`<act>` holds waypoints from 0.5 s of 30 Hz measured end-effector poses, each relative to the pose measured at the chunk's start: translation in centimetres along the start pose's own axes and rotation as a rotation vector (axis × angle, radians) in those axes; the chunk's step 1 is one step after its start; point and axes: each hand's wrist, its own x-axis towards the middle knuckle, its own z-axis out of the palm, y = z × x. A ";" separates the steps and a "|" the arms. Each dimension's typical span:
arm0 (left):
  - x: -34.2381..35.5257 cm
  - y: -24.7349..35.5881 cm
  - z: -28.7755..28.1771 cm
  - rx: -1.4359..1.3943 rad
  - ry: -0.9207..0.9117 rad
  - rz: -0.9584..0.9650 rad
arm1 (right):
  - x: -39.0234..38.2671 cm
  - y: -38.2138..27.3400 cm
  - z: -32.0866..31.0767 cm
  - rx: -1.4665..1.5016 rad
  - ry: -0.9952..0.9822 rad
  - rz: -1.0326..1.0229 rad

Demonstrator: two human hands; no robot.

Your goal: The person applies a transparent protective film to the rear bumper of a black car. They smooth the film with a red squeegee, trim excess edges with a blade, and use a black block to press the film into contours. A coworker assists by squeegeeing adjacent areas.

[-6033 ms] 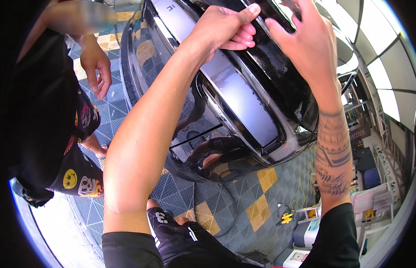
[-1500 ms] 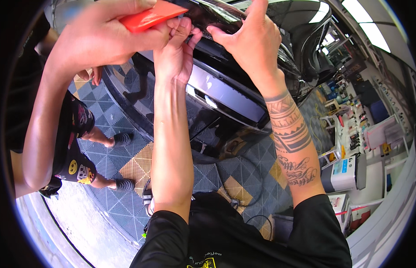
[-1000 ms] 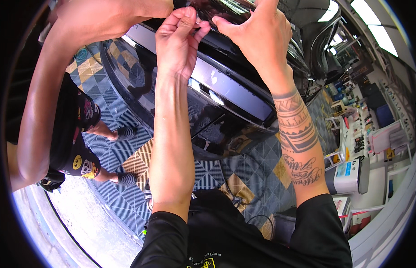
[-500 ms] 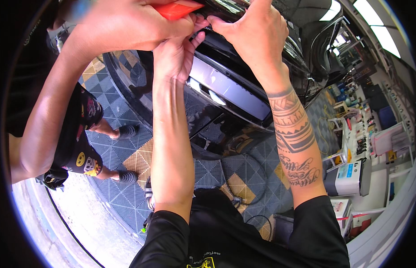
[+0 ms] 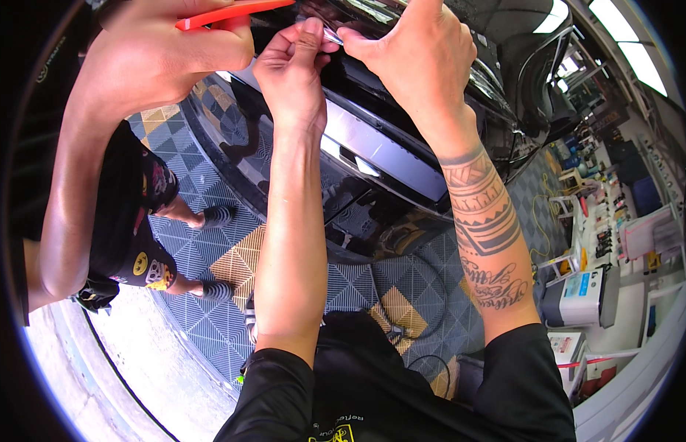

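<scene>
2 bare hands meet at upper centre of the head view, against the black car (image 5: 394,153). Left hand (image 5: 293,77): fingers pinched on a thin shiny strip (image 5: 332,35). Right hand (image 5: 424,66): thumb at the strip, grip cannot be told. Judged risks: uneven tension tearing it; the co-worker's red tool (image 5: 236,12), upper left, snagging it.

Car (image 5: 402,158) on floor (image 5: 232,199). Left hand (image 5: 293,68) and right hand (image 5: 431,62) side by side over car, well in from its near edge; thin strip (image 5: 331,36) between them. Co-worker's hand (image 5: 170,55) just left of left hand, scraper (image 5: 229,12) in it. Co-worker's feet (image 5: 217,216) on floor, left of car's near edge. Box (image 5: 576,297) beyond floor's right edge; second box (image 5: 562,343) nearer, just beside it.
</scene>
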 end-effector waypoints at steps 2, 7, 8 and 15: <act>-0.1 0.3 0.1 0.001 0.014 -0.008 | 0.1 -0.1 -0.1 -0.014 -0.013 0.009; 0.1 1.6 0.0 -0.094 -0.012 -0.153 | 0.4 -0.4 -0.2 -0.009 0.023 -0.023; 0.2 1.7 0.0 -0.127 -0.046 -0.117 | 0.4 -0.5 -0.3 -0.008 0.023 -0.026; 0.1 1.4 0.0 -0.187 -0.080 -0.130 | 0.6 -0.8 -0.8 0.061 0.025 -0.004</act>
